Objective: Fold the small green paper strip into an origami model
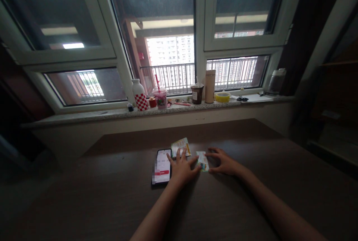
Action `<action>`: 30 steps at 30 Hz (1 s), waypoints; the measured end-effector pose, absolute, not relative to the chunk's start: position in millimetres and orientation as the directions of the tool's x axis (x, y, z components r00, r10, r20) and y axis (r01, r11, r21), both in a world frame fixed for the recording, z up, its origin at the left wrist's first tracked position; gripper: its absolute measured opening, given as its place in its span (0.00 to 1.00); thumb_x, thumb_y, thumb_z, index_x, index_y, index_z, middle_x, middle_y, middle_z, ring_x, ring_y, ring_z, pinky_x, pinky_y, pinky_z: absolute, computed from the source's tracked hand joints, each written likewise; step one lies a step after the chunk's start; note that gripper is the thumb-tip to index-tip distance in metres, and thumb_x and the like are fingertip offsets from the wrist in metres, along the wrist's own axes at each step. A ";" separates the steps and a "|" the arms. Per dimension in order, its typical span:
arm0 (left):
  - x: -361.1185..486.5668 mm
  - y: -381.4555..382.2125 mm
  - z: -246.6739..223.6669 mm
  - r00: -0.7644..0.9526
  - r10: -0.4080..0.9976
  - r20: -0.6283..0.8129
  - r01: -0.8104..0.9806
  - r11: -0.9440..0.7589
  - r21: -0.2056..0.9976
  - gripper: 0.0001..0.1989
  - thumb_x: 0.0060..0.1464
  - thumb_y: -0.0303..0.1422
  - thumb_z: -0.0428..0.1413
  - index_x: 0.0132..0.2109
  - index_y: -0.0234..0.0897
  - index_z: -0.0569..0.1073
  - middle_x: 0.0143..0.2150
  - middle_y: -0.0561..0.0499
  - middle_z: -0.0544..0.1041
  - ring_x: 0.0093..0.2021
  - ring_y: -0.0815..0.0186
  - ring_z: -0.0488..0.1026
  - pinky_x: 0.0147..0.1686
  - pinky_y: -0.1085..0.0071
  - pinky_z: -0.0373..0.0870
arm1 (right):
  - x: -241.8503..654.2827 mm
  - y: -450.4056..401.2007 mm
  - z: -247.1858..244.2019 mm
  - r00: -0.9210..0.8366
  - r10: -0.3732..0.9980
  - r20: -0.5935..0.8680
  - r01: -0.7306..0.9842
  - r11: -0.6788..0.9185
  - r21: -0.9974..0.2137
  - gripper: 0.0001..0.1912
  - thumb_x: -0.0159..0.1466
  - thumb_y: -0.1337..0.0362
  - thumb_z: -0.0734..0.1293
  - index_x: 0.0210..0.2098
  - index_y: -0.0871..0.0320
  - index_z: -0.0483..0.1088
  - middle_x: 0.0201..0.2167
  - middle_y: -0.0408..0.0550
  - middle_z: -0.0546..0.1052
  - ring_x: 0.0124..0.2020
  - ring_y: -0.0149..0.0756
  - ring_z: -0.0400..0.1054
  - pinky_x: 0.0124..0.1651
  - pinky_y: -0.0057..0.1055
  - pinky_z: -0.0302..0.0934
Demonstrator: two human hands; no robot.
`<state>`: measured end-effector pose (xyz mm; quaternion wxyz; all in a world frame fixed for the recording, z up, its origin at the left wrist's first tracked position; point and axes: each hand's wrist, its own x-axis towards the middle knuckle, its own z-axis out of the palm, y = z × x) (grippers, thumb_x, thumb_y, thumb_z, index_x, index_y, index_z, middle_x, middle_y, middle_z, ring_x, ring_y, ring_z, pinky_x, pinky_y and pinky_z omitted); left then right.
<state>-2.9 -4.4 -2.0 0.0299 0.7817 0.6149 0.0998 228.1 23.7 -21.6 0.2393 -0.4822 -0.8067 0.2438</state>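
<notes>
A small printed paper packet (203,161) with white, green and yellow print lies flat on the brown table between my hands. My left hand (182,169) rests with its fingers spread; its thumb and index fingertips reach the packet's left edge. Its other fingertips lie over the near edge of a second printed sheet or packet (180,145) and by the side of a phone (163,166). The phone's lit screen shows digits and a red bar. At the packet's right edge is my right hand (223,161), fingers apart and curved, its fingertips at or touching that edge.
The table (117,196) stretches around my arms. Behind it, a stone windowsill (179,109) holds a checkered bottle (140,95), a pink cup with straw (160,97), a dark drink cup (197,94), a tan flask (210,86), yellow tape (222,97) and scissors (242,99).
</notes>
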 end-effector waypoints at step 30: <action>-4.4 -2.1 -4.2 0.229 0.966 0.119 0.953 -0.248 0.177 0.26 0.52 0.61 0.41 0.57 0.70 0.63 0.69 0.56 0.53 0.69 0.43 0.39 0.54 0.30 0.18 | 217.0 29.4 -26.9 -0.286 0.914 0.289 0.738 0.402 -0.541 0.14 0.63 0.55 0.64 0.39 0.50 0.79 0.51 0.51 0.72 0.54 0.45 0.63 0.58 0.40 0.55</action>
